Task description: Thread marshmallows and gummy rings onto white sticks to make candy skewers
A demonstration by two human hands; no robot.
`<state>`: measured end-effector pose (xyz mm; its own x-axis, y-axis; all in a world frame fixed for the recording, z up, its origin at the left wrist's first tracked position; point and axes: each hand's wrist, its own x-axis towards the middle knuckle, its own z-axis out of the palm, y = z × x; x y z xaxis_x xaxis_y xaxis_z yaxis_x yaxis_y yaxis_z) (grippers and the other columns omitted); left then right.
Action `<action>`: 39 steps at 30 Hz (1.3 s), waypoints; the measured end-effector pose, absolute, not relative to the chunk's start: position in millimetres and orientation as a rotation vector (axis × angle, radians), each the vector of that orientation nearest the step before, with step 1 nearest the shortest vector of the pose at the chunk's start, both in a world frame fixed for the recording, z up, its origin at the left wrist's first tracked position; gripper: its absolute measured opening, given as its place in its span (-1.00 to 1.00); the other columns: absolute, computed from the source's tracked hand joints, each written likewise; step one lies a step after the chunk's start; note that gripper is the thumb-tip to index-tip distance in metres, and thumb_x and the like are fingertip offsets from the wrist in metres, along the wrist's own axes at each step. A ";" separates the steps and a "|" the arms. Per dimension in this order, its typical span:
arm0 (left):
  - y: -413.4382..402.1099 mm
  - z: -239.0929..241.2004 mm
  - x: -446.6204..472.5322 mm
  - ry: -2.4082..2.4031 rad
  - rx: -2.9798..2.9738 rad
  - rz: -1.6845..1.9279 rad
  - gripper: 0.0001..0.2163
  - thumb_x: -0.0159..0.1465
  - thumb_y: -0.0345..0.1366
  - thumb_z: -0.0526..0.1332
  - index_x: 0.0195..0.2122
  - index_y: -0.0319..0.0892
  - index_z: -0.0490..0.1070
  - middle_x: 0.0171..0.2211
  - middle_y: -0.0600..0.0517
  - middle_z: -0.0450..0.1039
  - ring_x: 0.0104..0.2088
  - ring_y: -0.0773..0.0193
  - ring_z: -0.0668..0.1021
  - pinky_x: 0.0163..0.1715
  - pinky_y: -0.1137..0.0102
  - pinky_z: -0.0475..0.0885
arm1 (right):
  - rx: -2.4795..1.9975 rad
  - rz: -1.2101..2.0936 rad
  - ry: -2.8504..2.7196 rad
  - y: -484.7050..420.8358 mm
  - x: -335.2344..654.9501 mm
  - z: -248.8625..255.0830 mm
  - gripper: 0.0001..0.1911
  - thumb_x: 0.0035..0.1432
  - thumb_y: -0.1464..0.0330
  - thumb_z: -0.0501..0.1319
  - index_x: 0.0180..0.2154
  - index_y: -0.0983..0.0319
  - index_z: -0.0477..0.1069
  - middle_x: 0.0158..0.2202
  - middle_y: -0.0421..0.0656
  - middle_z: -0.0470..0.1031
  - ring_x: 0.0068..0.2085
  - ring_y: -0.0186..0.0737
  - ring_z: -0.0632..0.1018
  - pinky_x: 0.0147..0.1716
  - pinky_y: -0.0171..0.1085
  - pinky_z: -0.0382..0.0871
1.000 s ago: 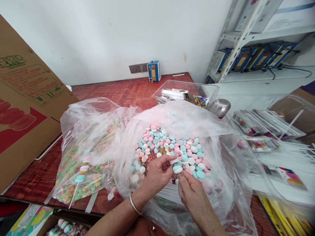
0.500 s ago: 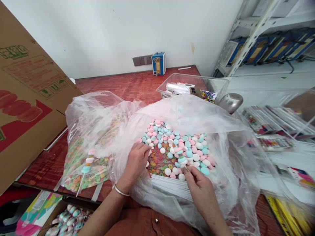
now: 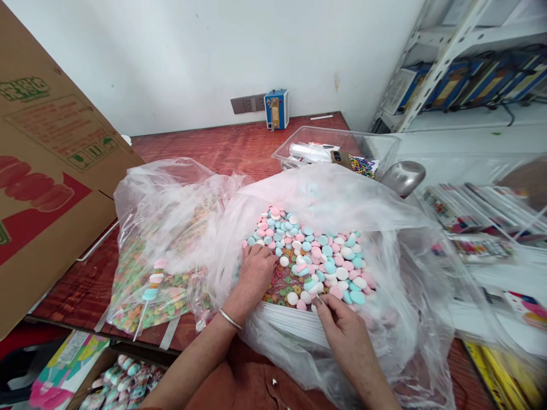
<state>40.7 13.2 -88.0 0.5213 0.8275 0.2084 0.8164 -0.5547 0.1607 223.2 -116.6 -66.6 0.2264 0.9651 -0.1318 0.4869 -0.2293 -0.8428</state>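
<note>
Head: plastic bag (image 3: 342, 196) partly covers candies (image 3: 327, 250); carton (image 3: 47, 136) at left.

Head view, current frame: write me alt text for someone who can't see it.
The left hand is among pink, white and blue candies; the right hand seems to pinch the near end of a candy stack. White sticks lie in front; on the left, a lollipop lies on a clear bag of coloured rings.

The left hand (image 3: 258, 272) hides some of the candies (image 3: 342, 274).
</note>
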 end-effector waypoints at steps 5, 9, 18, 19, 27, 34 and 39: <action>5.5 -84.4 37.7 1.470 2.695 0.445 -0.86 0.31 -0.36 0.19 -0.21 -0.04 0.54 -0.27 0.00 0.51 -0.14 0.11 0.40 0.00 0.12 0.17 | -1.826 0.877 -1.348 -118.2 222.2 -74.3 -0.61 0.28 0.10 0.03 -0.49 0.17 0.35 -0.53 -0.22 0.45 -0.49 -0.24 0.40 -0.48 -0.32 0.19; 4.6 -86.5 41.1 1.388 2.699 0.442 -0.89 0.31 -0.30 0.21 -0.29 -0.05 0.55 -0.28 0.01 0.52 -0.16 0.13 0.39 -0.08 0.18 0.20 | -1.835 0.855 -1.380 -118.7 221.0 -76.1 -0.61 0.28 0.10 0.02 -0.49 0.17 0.35 -0.53 -0.21 0.45 -0.51 -0.25 0.36 -0.51 -0.32 0.15; 3.5 -76.0 48.0 1.368 2.244 0.703 -0.86 0.31 -0.28 0.21 -0.33 -0.14 0.55 -0.34 -0.03 0.53 -0.22 0.16 0.49 -0.15 0.26 0.31 | -1.879 0.814 -1.518 -118.7 221.2 -73.7 -0.65 0.28 0.19 -0.01 -0.50 0.15 0.32 -0.50 -0.16 0.47 -0.48 -0.21 0.42 -0.49 -0.30 0.17; 1.5 -72.0 48.7 1.344 2.074 0.735 -0.85 0.30 -0.26 0.21 -0.32 -0.15 0.55 -0.36 -0.02 0.54 -0.26 0.18 0.51 -0.21 0.30 0.34 | -1.880 0.816 -1.532 -118.6 220.7 -73.6 -0.65 0.28 0.20 -0.02 -0.50 0.15 0.31 -0.49 -0.15 0.48 -0.47 -0.20 0.43 -0.48 -0.30 0.17; -4.1 -62.4 51.4 1.011 1.131 0.702 -0.68 0.04 -0.09 0.43 -0.35 -0.22 0.45 -0.47 0.06 0.51 -0.47 0.34 0.52 -0.43 0.47 0.38 | -1.867 0.866 -1.573 -118.8 218.7 -72.1 -0.62 0.33 0.20 -0.06 -0.49 0.17 0.28 -0.46 -0.14 0.47 -0.40 -0.18 0.47 -0.39 -0.30 0.20; -7.6 -66.9 43.1 0.874 0.961 0.522 -0.72 0.01 -0.19 0.47 -0.35 -0.27 0.56 -0.40 -0.01 0.54 -0.47 0.42 0.49 -0.47 0.54 0.33 | -1.816 0.903 -1.586 -127.5 216.5 -72.6 -0.56 0.37 0.16 -0.10 -0.39 0.18 0.40 -0.38 -0.13 0.54 -0.35 -0.16 0.52 -0.35 -0.31 0.25; -8.4 -64.0 39.7 0.937 0.988 0.518 -0.66 0.05 -0.13 0.43 -0.25 -0.27 0.56 -0.44 0.01 0.52 -0.54 0.44 0.43 -0.51 0.52 0.32 | -1.788 0.848 -1.476 -127.0 206.9 -78.1 -0.57 0.35 0.14 -0.06 -0.44 0.19 0.37 -0.48 -0.18 0.49 -0.44 -0.22 0.47 -0.43 -0.35 0.23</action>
<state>39.7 -8.4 -64.0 0.5211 0.7399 -0.4255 0.0338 0.4803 0.8765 206.9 -127.0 -78.1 0.1530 0.9857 -0.0709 0.5575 -0.1454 -0.8174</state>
